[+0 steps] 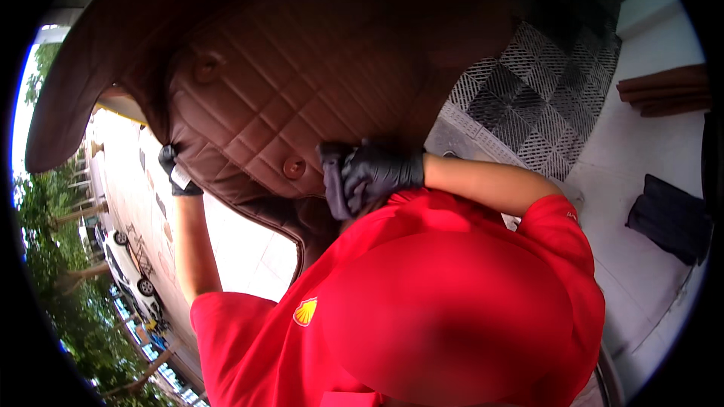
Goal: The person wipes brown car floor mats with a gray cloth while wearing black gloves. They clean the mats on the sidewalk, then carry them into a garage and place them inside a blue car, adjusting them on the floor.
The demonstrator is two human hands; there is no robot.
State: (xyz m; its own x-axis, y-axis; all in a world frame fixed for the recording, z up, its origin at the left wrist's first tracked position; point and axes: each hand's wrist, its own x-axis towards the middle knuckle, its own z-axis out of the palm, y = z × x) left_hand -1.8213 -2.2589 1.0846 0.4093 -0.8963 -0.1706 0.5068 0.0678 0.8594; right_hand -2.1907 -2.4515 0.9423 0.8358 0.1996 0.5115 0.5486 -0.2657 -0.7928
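Observation:
A large brown quilted car floor mat (256, 117) hangs in front of me, with round eyelets in its surface and a dark stitched edge. My left hand (179, 171), in a black glove, is closed on the mat's left edge; a small white patch shows at that glove. My right hand (381, 175), also gloved in black, is closed round a folded dark cloth (334, 181). That cloth lies against the lower part of the mat, right of the lower eyelet. The fingertips of both hands are partly hidden.
A black and grey grated tile floor (528, 98) lies at the far right. Beside it, brown folded material (664, 90) and a dark folded cloth (670, 218) rest on a pale surface. Outdoors at left are paving (249, 234), trees and a parked white car (128, 271).

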